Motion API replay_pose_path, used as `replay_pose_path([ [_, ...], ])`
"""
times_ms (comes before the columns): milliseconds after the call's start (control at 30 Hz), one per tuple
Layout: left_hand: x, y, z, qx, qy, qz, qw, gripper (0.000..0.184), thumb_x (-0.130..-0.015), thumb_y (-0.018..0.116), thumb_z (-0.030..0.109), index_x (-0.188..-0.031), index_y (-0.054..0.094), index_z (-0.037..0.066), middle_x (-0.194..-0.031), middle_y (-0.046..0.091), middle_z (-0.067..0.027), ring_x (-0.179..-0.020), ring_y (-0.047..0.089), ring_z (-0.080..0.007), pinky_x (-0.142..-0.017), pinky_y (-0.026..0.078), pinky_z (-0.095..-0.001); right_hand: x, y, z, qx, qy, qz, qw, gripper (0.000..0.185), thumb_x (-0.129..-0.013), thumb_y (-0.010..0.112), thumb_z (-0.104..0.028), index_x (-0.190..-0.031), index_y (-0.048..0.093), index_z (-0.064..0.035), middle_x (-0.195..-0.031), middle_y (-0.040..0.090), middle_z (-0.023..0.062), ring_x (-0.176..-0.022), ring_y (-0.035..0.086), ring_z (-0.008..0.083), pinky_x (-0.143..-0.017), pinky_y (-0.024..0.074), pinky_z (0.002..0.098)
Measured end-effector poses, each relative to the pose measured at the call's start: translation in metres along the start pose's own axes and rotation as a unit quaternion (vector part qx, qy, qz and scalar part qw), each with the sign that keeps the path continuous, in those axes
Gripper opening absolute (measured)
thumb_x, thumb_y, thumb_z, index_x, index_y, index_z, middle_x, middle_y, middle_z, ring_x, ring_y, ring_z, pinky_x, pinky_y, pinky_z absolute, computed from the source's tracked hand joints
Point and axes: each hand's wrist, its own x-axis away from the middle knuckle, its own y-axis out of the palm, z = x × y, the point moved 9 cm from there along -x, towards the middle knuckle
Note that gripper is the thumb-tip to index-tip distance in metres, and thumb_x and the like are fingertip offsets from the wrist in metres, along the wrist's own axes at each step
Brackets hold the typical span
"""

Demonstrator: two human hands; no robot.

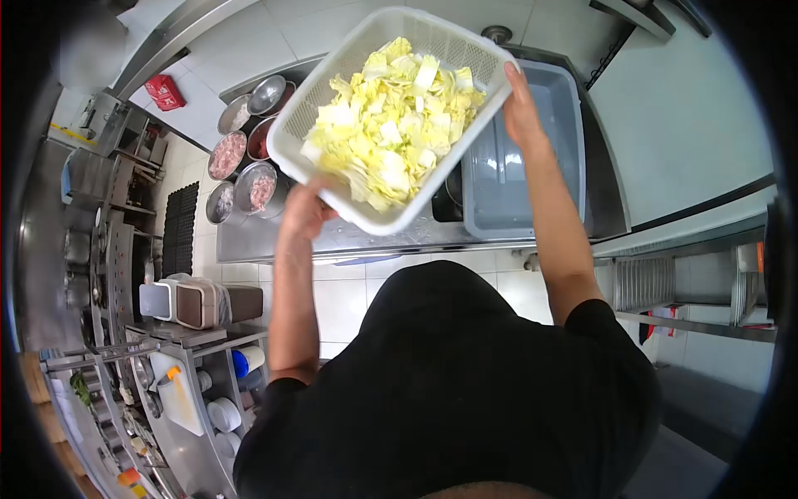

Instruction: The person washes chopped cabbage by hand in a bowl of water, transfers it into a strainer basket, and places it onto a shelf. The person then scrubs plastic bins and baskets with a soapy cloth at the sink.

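Left-hand grip (307, 209) and right-hand grip (522, 108) both look pinched on the rim of a white rectangular plastic basket with perforated walls (320, 91): the left, a little blurred, on the side towards the person and the bowls, the right at the far right corner. I can't see how the hidden fingers sit underneath.

Biggest thing before us is the long stainless-steel bench (249, 237). On its right part rests a deep grey-blue rectangular plastic tub (490, 200), partly behind the right forearm. The basket seems held up over the bench, turned cornerwise, its right side overlapping the tub from up here and its left corner near a cluster of round steel bowls (243, 187). Some of those hold pink raw meat (228, 155). Smallest are the chopped pale-yellow cabbage pieces (399, 125), heaped loose inside the basket.

To my eye, the step in hand is lifting and handling the loaded basket, nothing finer. What the next move calls for, I'd judge, is both hands working as a pair: the rim kept fairly level so the loose leaves stay in, and the left corner kept off the bowls.
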Motion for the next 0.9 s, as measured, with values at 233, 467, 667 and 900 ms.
replay_pose_path([
  [233,-0.006,0.036,0.158,-0.147,0.101,0.09,0.98,0.054,-0.1,0.052,0.039,-0.131,0.054,-0.005,-0.114,0.07,-0.0154,-0.089,0.072,-0.0227,-0.075,0.062,-0.038,-0.013,0.029,-0.101,0.069,-0.113,0.055,0.99,0.05,-0.095,0.064,-0.03,-0.136,0.055,-0.0021,-0.13,0.061,0.0102,-0.12,0.057,0.0211,-0.103,0.043,0.0359],
  [467,0.021,0.083,0.232,-0.183,0.176,0.063,0.965,0.057,-0.096,0.055,0.046,-0.129,0.059,0.0,-0.103,0.072,-0.012,-0.087,0.071,-0.0192,-0.068,0.059,-0.0299,0.016,0.028,-0.162,0.009,-0.179,0.123,0.976,0.041,-0.095,0.065,-0.023,-0.127,0.06,0.0022,-0.123,0.065,0.0114,-0.116,0.058,0.0191,-0.1,0.0444,0.0339],
  [667,0.055,0.108,0.204,0.017,0.249,0.016,0.968,0.054,-0.095,0.063,0.038,-0.128,0.061,-0.004,-0.118,0.068,-0.0117,-0.104,0.063,-0.0176,-0.089,0.046,-0.0291,0.084,0.011,-0.195,-0.01,-0.255,0.191,0.948,0.042,-0.099,0.061,-0.022,-0.133,0.058,0.0028,-0.131,0.062,0.0118,-0.123,0.057,0.0222,-0.106,0.0418,0.0365],
  [900,0.148,0.142,0.251,-0.079,0.346,-0.019,0.935,0.065,-0.094,0.062,0.043,-0.134,0.057,-0.008,-0.123,0.066,-0.013,-0.115,0.057,-0.0182,-0.104,0.039,-0.0295,0.125,0.019,-0.285,-0.055,-0.333,0.18,0.924,0.039,-0.101,0.058,-0.022,-0.131,0.056,0.0039,-0.127,0.062,0.0135,-0.119,0.058,0.0222,-0.107,0.041,0.0369],
])
